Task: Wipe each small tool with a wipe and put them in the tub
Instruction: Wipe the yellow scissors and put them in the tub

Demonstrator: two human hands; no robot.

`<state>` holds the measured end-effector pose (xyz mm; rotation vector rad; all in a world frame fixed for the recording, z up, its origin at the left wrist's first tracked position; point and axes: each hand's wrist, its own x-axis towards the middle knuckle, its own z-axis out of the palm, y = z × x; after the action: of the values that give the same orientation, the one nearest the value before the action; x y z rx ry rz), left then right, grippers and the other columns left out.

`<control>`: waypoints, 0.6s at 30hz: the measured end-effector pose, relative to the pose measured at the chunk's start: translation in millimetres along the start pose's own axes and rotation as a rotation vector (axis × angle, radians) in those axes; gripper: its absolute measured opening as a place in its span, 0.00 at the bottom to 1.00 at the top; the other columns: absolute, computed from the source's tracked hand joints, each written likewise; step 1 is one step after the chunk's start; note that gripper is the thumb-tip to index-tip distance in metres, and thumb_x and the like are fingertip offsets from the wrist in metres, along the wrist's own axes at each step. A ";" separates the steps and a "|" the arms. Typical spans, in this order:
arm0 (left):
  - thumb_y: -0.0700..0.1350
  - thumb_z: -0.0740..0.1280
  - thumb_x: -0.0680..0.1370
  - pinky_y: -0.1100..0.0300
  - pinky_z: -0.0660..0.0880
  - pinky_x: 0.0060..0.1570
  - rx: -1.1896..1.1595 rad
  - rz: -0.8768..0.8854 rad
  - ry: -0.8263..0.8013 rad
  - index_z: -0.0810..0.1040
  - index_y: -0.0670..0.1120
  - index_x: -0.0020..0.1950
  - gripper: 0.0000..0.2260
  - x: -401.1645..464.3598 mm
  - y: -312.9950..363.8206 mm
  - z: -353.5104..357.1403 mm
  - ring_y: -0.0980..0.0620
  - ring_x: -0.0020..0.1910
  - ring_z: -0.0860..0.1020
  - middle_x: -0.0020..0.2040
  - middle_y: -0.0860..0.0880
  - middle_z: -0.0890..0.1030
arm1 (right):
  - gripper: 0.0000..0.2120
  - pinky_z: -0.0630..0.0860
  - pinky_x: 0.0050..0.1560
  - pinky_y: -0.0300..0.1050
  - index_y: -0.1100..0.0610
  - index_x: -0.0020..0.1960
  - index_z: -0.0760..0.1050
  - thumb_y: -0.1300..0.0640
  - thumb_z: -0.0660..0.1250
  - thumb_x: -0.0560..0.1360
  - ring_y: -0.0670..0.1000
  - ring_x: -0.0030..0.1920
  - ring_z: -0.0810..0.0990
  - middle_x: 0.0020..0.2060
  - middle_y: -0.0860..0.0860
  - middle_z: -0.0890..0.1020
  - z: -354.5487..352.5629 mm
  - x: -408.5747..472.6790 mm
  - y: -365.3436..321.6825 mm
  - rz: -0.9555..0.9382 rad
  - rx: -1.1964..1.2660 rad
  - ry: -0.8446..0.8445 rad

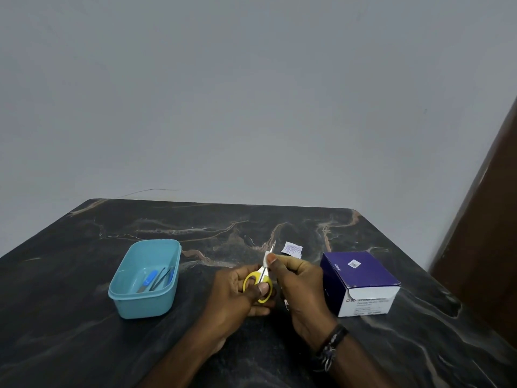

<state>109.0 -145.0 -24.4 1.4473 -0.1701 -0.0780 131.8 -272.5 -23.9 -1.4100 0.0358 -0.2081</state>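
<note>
left hand (237, 289) grips yellow scissors (258, 285) by the loops so right hand (293, 278) can pinch what looks like a wipe (265, 259) round the blades.

2 hands (237, 289) (299, 287) working, sharing 1 pr yellow scissors (258, 284) and 1 white wipe (266, 259). 1 teal tub (145, 301) sitting at 9 o'clock, holding approx 3 small tools (158, 278); exact no. unclear. 1 torn sachet (292, 250) lying at 1 o'clock, 1 purple box (361, 278) at 3, all on 1 table (84, 345).
</note>
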 end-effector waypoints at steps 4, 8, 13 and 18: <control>0.34 0.67 0.77 0.57 0.81 0.37 0.011 -0.013 -0.008 0.80 0.46 0.54 0.10 0.8 -2.1 0.1 0.44 0.39 0.85 0.42 0.42 0.86 | 0.09 0.81 0.48 0.64 0.61 0.44 0.84 0.55 0.72 0.73 0.66 0.44 0.85 0.39 0.62 0.86 -2.5 0.7 -1.5 0.032 -0.006 -0.006; 0.33 0.68 0.76 0.57 0.82 0.37 0.010 -0.007 0.023 0.81 0.44 0.53 0.09 1.9 -2.7 -2.4 0.43 0.40 0.85 0.43 0.40 0.86 | 0.10 0.78 0.48 0.64 0.65 0.43 0.83 0.57 0.72 0.74 0.63 0.41 0.83 0.40 0.65 0.85 1.7 -2.8 -2.3 0.071 -0.016 -0.066; 0.34 0.68 0.76 0.56 0.82 0.38 0.029 -0.003 -0.038 0.81 0.43 0.55 0.09 4.3 -8.0 -1.9 0.42 0.40 0.85 0.42 0.40 0.85 | 0.08 0.79 0.48 0.64 0.61 0.42 0.84 0.56 0.73 0.73 0.63 0.42 0.84 0.38 0.62 0.85 -2.5 3.4 -2.7 0.004 -0.010 0.041; 0.33 0.69 0.76 0.55 0.82 0.39 0.010 0.014 -0.016 0.81 0.43 0.56 0.10 5.8 -11.3 -1.9 0.40 0.41 0.85 0.42 0.39 0.85 | 0.07 0.81 0.49 0.62 0.59 0.43 0.84 0.55 0.71 0.74 0.61 0.43 0.85 0.38 0.59 0.86 -3.7 2.8 -1.4 -0.012 -0.043 0.013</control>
<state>115.6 -145.5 -35.4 1.4559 -0.1944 -0.0776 133.8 -276.8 -22.9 -1.4520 0.0427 -0.2274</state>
